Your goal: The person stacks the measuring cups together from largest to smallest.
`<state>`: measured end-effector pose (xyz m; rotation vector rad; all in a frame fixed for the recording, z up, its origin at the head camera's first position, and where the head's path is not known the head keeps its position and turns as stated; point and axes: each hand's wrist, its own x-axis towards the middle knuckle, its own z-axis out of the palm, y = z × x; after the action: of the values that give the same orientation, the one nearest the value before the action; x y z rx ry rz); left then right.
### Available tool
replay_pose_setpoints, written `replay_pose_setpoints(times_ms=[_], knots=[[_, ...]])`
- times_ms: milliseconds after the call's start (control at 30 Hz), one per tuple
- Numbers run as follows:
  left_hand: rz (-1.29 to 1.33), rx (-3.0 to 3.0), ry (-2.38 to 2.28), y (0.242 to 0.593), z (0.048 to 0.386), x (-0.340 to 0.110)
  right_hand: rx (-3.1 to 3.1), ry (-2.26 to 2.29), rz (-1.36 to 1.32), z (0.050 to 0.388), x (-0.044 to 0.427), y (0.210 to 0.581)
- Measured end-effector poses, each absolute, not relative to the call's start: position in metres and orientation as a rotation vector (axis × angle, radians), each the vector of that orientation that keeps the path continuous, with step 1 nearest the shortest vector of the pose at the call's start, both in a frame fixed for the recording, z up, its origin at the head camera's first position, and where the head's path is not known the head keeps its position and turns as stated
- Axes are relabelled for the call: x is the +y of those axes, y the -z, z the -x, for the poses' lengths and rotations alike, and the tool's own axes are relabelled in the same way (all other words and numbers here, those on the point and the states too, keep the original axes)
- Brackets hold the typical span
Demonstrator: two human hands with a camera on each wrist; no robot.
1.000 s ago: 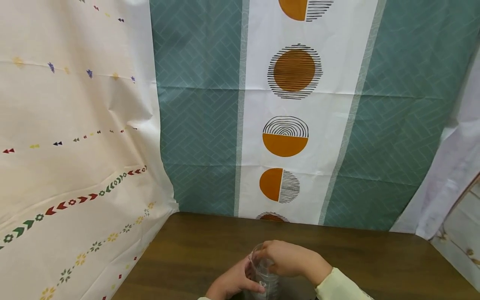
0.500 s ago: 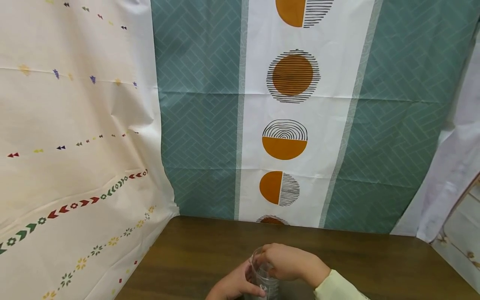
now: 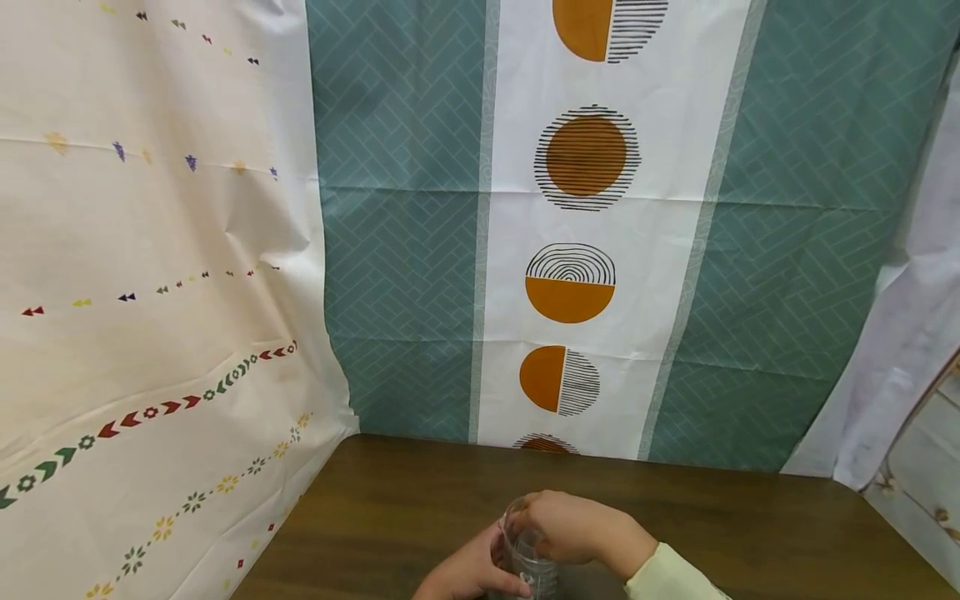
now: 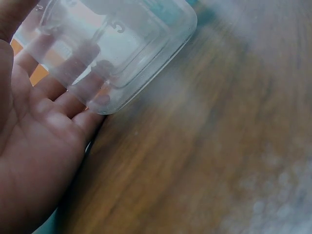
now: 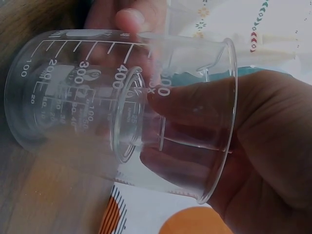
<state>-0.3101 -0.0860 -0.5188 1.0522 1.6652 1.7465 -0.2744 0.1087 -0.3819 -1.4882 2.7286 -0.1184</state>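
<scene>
A large clear glass beaker (image 5: pixel 34 92) with white volume marks stands on the wooden table in front of the person. Its left side is held by the left hand (image 3: pixel 468 569), thumb toward the person and fingers around the far side. Inside it, a smaller marked beaker (image 5: pixel 124 146) is nested, and a still smaller glass rim (image 5: pixel 158 129) shows within that one. The right hand (image 3: pixel 573 527) reaches in through the large beaker's mouth. Its thumb and fingertips pinch the innermost small beaker near its rim. In the left wrist view the left fingers (image 4: pixel 63 73) show through the glass.
The brown wooden table (image 3: pixel 405 492) extends around the hands. Behind it hangs a green and white cloth (image 3: pixel 405 275) with orange circles. A cream patterned cloth (image 3: pixel 150 333) hangs along the left side, and a whitish cloth (image 3: pixel 877 367) hangs at the right.
The head view has tilted slightly, so the scene sits lower in the frame. Both hands keep nearly the same places at the large beaker, the right one still inside its mouth.
</scene>
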Motion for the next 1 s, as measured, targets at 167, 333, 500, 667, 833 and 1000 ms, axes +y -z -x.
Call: replay_pose_setpoints(times_ms=[167,333,500,667,833,1000], knots=[[-1.051,1.653,-1.75,0.5186,0.3093,-0.085,2.727,0.11,1.471,0.2742,0.1084,0.3834],[-1.017,1.636,-1.758,0.5184,0.3092,-0.085,2.742,0.128,1.389,0.2737,0.107,0.3832],[-1.018,1.593,-1.776,0.5193,0.3088,-0.0846,2.751,0.152,1.336,0.2724,0.1067,0.3831],[-1.019,1.572,-1.783,0.5188,0.3079,-0.0848,2.747,0.15,1.337,0.2728,0.1066,0.3842],[-1.01,1.562,-1.788,0.5171,0.3065,-0.0852,2.744,0.159,1.35,0.274,0.1058,0.386],[-1.0,1.57,-1.792,0.517,0.3055,-0.0845,2.748,0.155,1.349,0.2739,0.1047,0.3867]])
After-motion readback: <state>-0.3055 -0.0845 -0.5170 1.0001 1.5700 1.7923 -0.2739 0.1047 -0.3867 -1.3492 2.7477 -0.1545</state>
